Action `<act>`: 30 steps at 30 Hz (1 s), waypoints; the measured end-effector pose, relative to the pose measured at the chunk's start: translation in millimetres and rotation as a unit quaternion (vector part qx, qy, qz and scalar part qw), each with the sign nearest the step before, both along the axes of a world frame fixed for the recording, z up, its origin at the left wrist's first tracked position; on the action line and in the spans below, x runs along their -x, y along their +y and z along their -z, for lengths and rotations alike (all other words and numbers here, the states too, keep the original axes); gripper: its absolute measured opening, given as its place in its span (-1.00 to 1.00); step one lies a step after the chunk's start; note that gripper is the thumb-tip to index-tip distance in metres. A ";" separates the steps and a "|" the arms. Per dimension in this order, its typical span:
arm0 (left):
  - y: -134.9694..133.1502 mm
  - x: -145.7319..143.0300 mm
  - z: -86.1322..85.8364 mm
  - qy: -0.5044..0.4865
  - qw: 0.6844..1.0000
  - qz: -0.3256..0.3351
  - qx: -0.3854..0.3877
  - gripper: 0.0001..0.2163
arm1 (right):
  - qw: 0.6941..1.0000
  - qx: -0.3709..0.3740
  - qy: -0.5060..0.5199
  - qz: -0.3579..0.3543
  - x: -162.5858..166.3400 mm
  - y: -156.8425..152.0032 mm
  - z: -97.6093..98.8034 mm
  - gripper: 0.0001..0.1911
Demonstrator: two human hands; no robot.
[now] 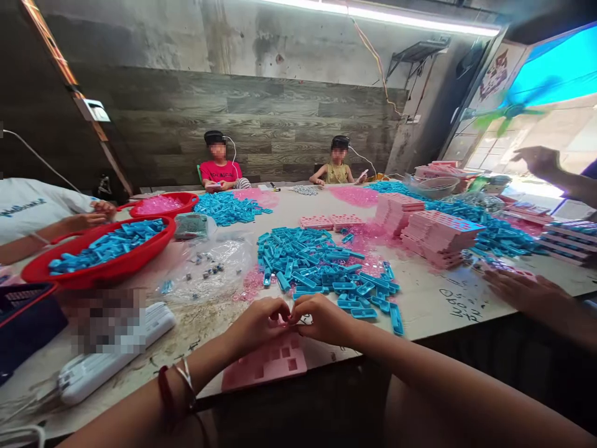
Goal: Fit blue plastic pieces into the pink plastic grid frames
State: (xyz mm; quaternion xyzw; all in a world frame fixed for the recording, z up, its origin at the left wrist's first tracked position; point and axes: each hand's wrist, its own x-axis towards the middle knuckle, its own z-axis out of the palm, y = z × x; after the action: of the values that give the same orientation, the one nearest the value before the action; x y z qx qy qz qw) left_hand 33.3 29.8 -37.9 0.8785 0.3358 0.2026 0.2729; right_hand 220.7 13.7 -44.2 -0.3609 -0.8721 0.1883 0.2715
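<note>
Over the pink tray (pixel 249 368), the left hand (pixel 263 320) and right hand (pixel 323 318) curl inward, contents unclear; slack pinching could drop anything held.

Two red basins (pixel 140 256), one white power strip (pixel 119 361) and, at the near edge of the worktop (pixel 420 298), one pink tray (pixel 263 366); two people (pixel 222 173) opposite; blue pieces (pixel 303 258) too many to count.
</note>
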 end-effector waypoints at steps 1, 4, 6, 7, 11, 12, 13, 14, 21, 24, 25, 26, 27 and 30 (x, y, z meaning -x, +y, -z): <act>-0.4 -0.5 0.3 -0.002 1.000 -0.008 -0.004 -0.91 | 1.000 0.000 -0.007 0.000 0.3 0.0 -1.0 -0.84; -3.5 -2.0 0.2 -0.013 0.999 -0.031 -0.006 -0.88 | 1.000 0.011 -0.023 -0.002 1.6 -1.9 -3.7 -0.84; -5.4 -2.8 0.2 -0.027 0.999 -0.032 0.004 -0.87 | 0.999 0.023 -0.027 -0.002 2.5 -3.5 -3.9 -0.86; -5.5 -3.0 0.7 -0.031 0.999 -0.028 0.007 -0.86 | 0.999 0.027 -0.030 -0.002 2.9 -3.8 -3.5 -0.86; -0.3 -2.5 6.7 -0.073 0.996 -0.001 0.043 -0.84 | 0.998 0.034 -0.051 -0.005 2.5 0.0 -1.7 -0.84; 1.3 -2.2 8.7 -0.079 0.996 0.002 0.047 -0.83 | 0.998 0.041 -0.053 -0.008 1.9 1.5 -1.6 -0.84; 2.6 -2.0 10.5 -0.081 0.996 0.001 0.048 -0.83 | 0.997 0.050 -0.053 -0.013 1.2 3.0 -1.5 -0.84; 3.6 -1.8 12.1 -0.080 0.996 -0.002 0.045 -0.83 | 0.997 0.057 -0.051 -0.018 0.4 4.3 -1.4 -0.85; 4.2 -0.3 10.6 -0.073 0.994 0.011 0.075 -0.79 | 0.996 0.064 -0.053 -0.016 -0.5 3.1 -4.9 -0.84; 4.5 0.4 8.4 -0.070 0.994 0.015 0.081 -0.80 | 0.997 0.062 -0.047 -0.004 1.7 -0.6 -9.2 -0.85; 5.1 0.6 8.6 -0.069 0.994 0.021 0.078 -0.81 | 0.997 0.064 -0.045 0.000 2.3 -1.1 -10.2 -0.85; 5.9 0.9 9.2 -0.069 0.994 0.030 0.075 -0.81 | 0.997 0.065 -0.044 0.004 2.8 -1.3 -10.9 -0.86; 6.8 1.2 10.1 -0.069 0.994 0.040 0.072 -0.82 | 0.997 0.065 -0.046 0.006 3.1 -1.1 -11.2 -0.86; 9.2 1.8 13.1 -0.068 0.994 0.050 0.068 -0.81 | 0.997 0.057 -0.055 0.008 2.7 0.4 -11.7 -0.85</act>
State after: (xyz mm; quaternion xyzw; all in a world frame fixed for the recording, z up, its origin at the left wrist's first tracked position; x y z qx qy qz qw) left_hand 31.4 39.0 -51.0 0.8579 0.2849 0.2251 0.3636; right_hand 218.0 14.1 -32.4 -0.3926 -0.8706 0.2154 0.2039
